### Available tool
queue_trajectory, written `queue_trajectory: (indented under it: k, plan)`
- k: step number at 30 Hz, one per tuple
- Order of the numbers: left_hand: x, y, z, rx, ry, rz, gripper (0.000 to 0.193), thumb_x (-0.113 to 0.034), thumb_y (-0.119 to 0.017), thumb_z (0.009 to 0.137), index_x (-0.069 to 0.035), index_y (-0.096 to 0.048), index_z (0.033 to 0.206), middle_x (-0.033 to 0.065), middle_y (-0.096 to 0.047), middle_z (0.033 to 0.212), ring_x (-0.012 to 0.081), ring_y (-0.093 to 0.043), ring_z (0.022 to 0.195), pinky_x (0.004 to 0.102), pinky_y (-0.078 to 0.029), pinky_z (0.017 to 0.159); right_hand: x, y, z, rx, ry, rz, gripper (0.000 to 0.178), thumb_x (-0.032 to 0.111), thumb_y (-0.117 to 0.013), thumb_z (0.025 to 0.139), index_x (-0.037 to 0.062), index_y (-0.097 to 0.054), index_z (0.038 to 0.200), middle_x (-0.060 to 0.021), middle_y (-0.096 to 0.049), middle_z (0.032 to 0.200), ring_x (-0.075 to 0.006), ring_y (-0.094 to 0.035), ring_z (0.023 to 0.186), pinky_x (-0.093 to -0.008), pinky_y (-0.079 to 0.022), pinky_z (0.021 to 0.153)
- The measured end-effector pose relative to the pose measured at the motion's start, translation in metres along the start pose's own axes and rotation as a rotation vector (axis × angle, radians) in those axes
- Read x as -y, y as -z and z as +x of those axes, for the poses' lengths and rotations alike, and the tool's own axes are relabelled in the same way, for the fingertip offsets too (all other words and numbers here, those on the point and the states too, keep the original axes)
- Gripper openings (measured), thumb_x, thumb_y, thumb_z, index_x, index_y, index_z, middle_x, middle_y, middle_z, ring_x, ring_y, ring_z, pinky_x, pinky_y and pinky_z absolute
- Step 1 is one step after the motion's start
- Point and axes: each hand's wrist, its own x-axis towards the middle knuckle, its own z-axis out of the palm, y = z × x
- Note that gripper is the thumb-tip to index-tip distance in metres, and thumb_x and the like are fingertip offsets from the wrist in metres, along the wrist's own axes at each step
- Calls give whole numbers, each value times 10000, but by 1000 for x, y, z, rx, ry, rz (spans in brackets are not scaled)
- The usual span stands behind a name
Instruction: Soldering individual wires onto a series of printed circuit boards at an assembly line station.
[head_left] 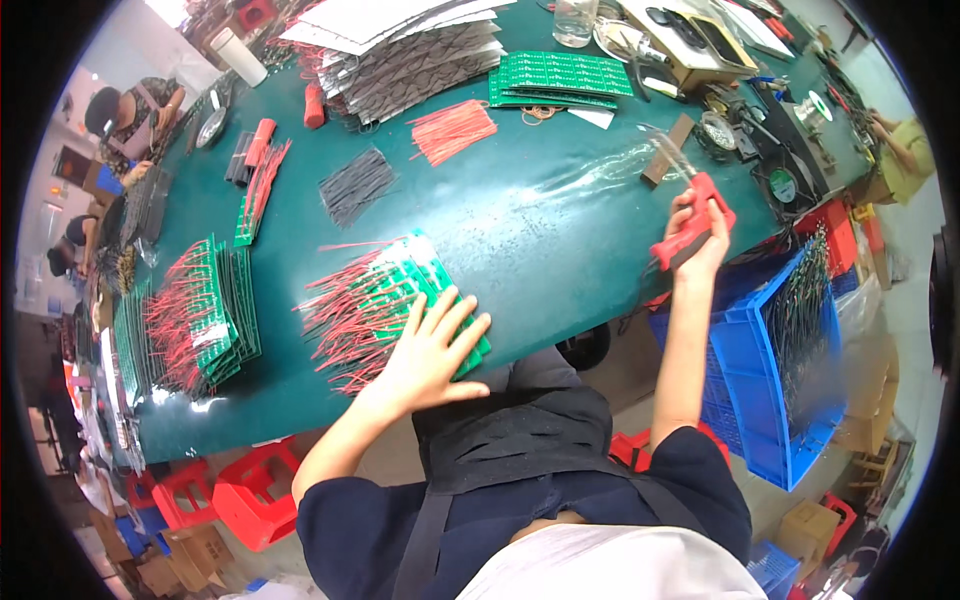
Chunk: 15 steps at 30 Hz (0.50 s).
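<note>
My left hand (430, 352) lies with fingers spread on the near edge of several green circuit boards (428, 258), side by side on the table. Many red wires (340, 315) stick out from these boards toward the left. In my right hand (703, 250) is a red soldering gun (712, 192), gripped by its handle. Its metal tip points away from me, close to a brown block (668, 150); whether they touch, I cannot tell. Beyond the boards lie a bundle of black wires (358, 186) and a bundle of red wires (453, 131).
At the left stand wired boards (208, 315) in a row. Stacked bare green boards (565, 75) and a tall pile of layered sheets (415, 65) sit at the back. A solder spool (812, 108) is at the right, above a blue crate (765, 370). Other people work at far left and right.
</note>
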Motion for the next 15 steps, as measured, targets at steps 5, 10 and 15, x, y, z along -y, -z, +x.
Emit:
queue_trajectory:
  k: [5, 10, 15]
  plan:
    - [-7, 0, -41, -10, -164, 118, 638, -103, -629, 763, -146, -432, 1369, 141, -376, 1432, 312, -326, 1366, 589, -259, 1081, 51, 4, 34, -99, 106, -372, 390, 126, -570, 888, -21, -487, 1240, -191, -597, 1121, -325, -589, 1056, -454, -476, 968]
    - [-3, 8, -66, -206, -192, 68, 522, -89, -533, 822, -110, -468, 1339, 159, -429, 1408, 301, -447, 1287, 511, -344, 1064, 106, 18, 39, -102, -119, -928, 413, 245, -595, 921, 19, -486, 1249, -141, -617, 1052, -284, -619, 978, -438, -504, 869]
    - [-2, 38, -69, -690, -115, 241, 339, -51, -569, 808, 52, -601, 1129, 180, -644, 1110, 295, -646, 1026, 358, -554, 865, 99, 10, 38, -497, 52, -1752, 648, 622, -554, 849, -10, -598, 713, -15, -486, 490, -152, -470, 354, -258, -332, 324]
